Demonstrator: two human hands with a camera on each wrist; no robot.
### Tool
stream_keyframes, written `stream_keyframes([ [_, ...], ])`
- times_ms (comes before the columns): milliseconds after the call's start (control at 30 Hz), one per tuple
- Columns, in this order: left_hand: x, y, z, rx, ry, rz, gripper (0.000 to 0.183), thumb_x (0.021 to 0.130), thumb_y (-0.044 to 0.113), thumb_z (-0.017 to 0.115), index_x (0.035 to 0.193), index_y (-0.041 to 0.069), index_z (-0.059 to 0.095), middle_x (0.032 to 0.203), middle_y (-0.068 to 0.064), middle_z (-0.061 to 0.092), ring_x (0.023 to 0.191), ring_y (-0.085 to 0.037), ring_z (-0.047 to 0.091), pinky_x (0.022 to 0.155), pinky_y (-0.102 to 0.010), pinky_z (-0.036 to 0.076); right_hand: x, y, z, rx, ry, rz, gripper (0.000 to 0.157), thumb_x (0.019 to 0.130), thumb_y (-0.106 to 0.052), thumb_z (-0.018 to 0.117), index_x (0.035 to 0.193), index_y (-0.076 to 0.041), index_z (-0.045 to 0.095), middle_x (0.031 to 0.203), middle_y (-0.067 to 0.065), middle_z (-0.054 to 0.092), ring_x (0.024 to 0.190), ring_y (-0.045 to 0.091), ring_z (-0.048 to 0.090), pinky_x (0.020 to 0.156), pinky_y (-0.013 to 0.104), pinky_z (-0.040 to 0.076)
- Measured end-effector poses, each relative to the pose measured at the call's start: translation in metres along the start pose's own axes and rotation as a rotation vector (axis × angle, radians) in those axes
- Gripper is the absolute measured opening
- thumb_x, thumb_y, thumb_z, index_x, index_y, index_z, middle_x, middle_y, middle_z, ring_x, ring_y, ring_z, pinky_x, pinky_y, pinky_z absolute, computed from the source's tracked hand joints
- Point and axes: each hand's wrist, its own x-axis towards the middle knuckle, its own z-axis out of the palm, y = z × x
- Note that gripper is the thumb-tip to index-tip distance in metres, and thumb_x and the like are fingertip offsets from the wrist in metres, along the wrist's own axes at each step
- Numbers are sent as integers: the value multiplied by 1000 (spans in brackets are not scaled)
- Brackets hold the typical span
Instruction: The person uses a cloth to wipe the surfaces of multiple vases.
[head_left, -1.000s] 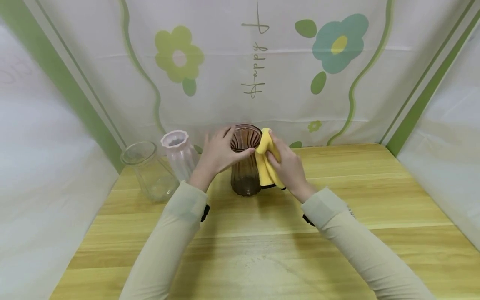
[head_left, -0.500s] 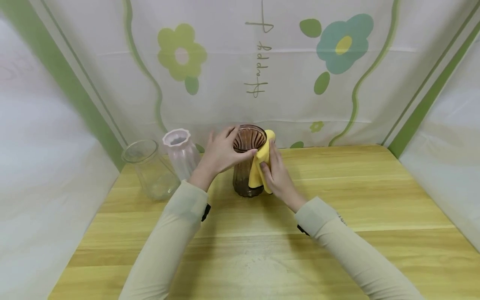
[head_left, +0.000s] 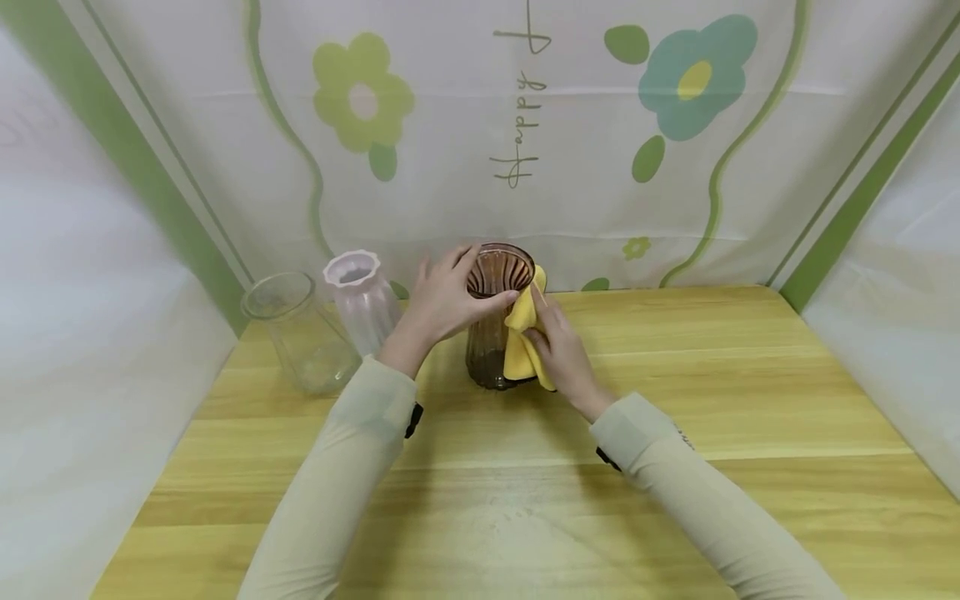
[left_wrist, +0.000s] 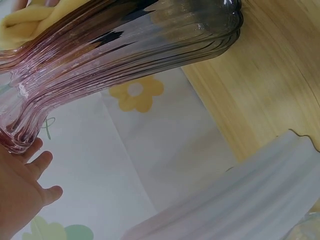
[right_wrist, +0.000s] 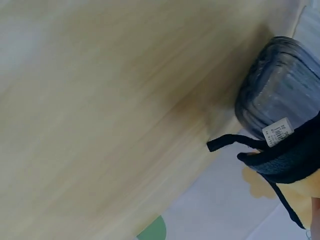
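A ribbed brown-purple glass vase (head_left: 486, 337) stands upright at the back middle of the table. My left hand (head_left: 442, 304) grips its rim, thumb across the front and fingers at the left side; in the left wrist view, spread fingers (left_wrist: 40, 165) show beside the flared rim. With my right hand (head_left: 562, 350) I hold a folded yellow cloth (head_left: 522, 354) against the vase's right side. The right wrist view catches the cloth's dark edging (right_wrist: 285, 167) and, near the vase's base (right_wrist: 272, 85), a small white barcode label (right_wrist: 277, 131). My right palm is hidden.
To the left of my left hand stand a pale pink fluted vase (head_left: 363, 304) and a clear glass vase (head_left: 296, 350). A white curtain with printed flowers (head_left: 450, 192) hangs right behind the wooden table (head_left: 510, 517); white sheets (head_left: 892, 250) flank both sides.
My right hand has come left, bringing the cloth from beside the vase onto its right side, and the cloth's folds have shifted. My left hand keeps its grip on the rim.
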Motion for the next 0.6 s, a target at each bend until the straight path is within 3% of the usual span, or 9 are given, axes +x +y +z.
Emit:
stream_keyframes([
  [167,-1,1,0,-16,-4,-7,94,82,70,54,152,15,26,156,-8,30,145,-29,28,120,-57,6,-4,5,-2,-58,4,-126,82,90,-7,60,151,-39,16,139,22,47,113,40,59,92,48,53],
  [233,-1,0,-1,-25,-5,-10,94,81,69,55,152,14,26,156,-9,29,145,-29,28,120,-58,6,-5,7,-2,-70,2,-158,83,90,-7,61,151,-40,16,139,21,47,111,39,61,87,47,55],
  [467,-1,1,0,-35,-6,-14,95,81,70,55,152,15,26,157,-8,29,145,-29,27,120,-56,6,-12,13,-4,-90,-24,-194,70,88,-5,63,150,-15,33,133,22,52,109,38,61,87,45,55],
  [600,-1,1,0,-37,-6,-14,95,81,70,55,152,14,26,156,-9,30,145,-30,28,120,-56,7,-16,17,-5,-100,-46,-192,66,87,-6,64,147,-10,37,129,22,54,110,38,61,89,44,55],
])
